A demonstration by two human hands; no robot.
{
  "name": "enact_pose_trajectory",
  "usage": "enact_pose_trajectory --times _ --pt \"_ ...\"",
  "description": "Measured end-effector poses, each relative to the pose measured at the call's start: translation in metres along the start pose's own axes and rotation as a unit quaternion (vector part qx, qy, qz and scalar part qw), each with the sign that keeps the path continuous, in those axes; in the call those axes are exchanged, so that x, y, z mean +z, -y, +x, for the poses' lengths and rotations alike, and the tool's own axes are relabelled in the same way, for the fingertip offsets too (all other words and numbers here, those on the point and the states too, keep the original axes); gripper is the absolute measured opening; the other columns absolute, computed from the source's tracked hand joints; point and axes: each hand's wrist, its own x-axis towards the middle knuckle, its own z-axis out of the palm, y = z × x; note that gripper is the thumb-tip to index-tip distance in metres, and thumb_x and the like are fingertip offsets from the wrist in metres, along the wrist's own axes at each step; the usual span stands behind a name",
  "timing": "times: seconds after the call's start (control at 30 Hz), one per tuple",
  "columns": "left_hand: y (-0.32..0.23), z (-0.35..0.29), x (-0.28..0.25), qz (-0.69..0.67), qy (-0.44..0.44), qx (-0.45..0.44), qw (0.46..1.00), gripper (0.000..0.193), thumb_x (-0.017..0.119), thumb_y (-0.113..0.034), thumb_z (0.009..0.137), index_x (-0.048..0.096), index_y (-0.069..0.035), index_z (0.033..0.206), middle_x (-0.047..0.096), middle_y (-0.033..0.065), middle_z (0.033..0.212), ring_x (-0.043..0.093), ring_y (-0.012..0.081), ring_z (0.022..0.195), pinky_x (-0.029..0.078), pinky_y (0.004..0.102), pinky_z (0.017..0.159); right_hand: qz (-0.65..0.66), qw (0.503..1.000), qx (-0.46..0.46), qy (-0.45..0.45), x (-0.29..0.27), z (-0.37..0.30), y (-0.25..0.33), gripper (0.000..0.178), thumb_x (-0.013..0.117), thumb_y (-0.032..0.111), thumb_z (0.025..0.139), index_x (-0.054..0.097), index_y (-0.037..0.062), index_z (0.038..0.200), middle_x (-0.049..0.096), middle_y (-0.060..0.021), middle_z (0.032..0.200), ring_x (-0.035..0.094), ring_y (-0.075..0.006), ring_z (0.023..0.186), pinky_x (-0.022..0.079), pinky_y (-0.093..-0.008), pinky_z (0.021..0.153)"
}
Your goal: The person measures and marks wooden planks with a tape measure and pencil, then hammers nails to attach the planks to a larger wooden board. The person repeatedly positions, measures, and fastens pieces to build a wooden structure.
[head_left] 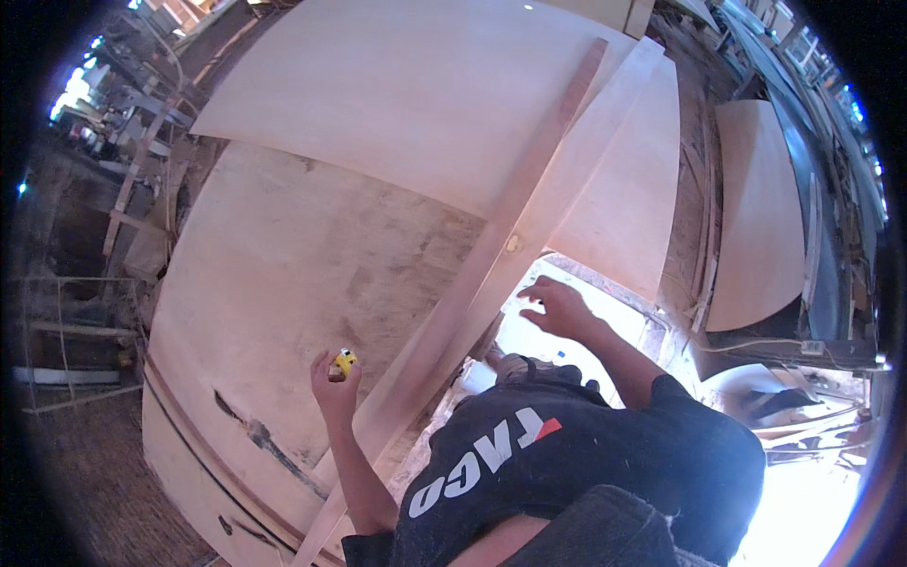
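Note:
My left hand is closed round a small yellow tape measure, held above the wooden table surface. No drawn-out tape can be made out. My right hand hangs with its fingers apart and holds nothing. Just beyond its fingertips runs a long, pale wooden beam, lying diagonally from the far right to the near left between my two hands. A round knot shows on the beam. Under the beam's far part lies a pale plywood sheet.
The worn wooden tabletop has dark stains and gouges near its left front. Another pale panel leans or lies at the right, beside long dark sheets. Scrap wood and a thin frame fill the left side. Bright light falls at the lower right.

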Motion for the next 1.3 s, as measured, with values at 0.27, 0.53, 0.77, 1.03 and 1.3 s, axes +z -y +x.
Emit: enact_pose_trajectory --times 0.27,0.53,0.77,1.03,1.3 --pt "-0.022 -0.089 0.006 -0.557 0.167 -0.166 0.796 0.041 0.060 -0.041 0.095 0.068 -0.003 0.109 0.072 0.0102 0.100 0.069 0.0228 0.090 0.056 0.0345 0.078 0.346 0.912 -0.123 0.181 0.077 0.019 0.170 0.036 0.079 0.028 0.093 0.074 0.0076 0.122 0.074 -0.0090 0.093 0.065 -0.0154 0.082 0.053 -0.0347 0.077" --pt "-0.041 -0.168 -0.019 0.010 0.079 -0.024 0.997 0.061 0.076 -0.060 0.080 0.074 -0.005 0.108 0.073 0.0191 0.093 0.070 0.0321 0.087 0.055 0.0381 0.081 0.300 0.862 -0.119 0.390 0.146 0.005 0.193 0.034 0.083 0.023 0.087 0.073 -0.0004 0.110 0.071 -0.0037 0.090 0.061 -0.0110 0.079 0.048 -0.0307 0.069" --pt "0.000 -0.200 -0.047 -0.038 0.062 -0.111 0.991 0.051 0.076 -0.050 0.086 0.075 -0.003 0.107 0.074 0.0230 0.093 0.071 0.0382 0.085 0.055 0.0424 0.078 0.409 0.843 0.089 0.339 0.093 0.035 0.188 0.024 0.085 0.017 0.083 0.064 0.0085 0.089 0.054 0.0018 0.074 0.051 -0.0093 0.063 0.038 -0.0281 0.054" --pt "0.086 -0.237 -0.075 0.068 0.073 -0.181 0.978 0.045 0.071 -0.045 0.089 0.076 -0.007 0.112 0.074 0.0209 0.107 0.071 0.0390 0.104 0.054 0.0466 0.091 0.555 0.825 0.100 -0.016 -0.043 0.119 0.069 0.017 0.075 0.011 0.091 0.066 0.0133 0.106 0.050 0.0072 0.073 0.042 -0.0028 0.054 0.028 -0.0196 0.042" --pt "0.135 -0.256 -0.091 0.162 0.034 -0.194 0.967 0.042 0.074 -0.049 0.087 0.077 -0.013 0.108 0.075 0.0110 0.110 0.070 0.0325 0.105 0.055 0.0440 0.093 0.638 0.714 0.066 -0.281 -0.147 0.142 -0.060 0.010 0.072 0.021 0.099 0.069 0.0114 0.100 0.051 0.0085 0.074 0.035 -0.0018 0.053 0.023 -0.0190 0.043"
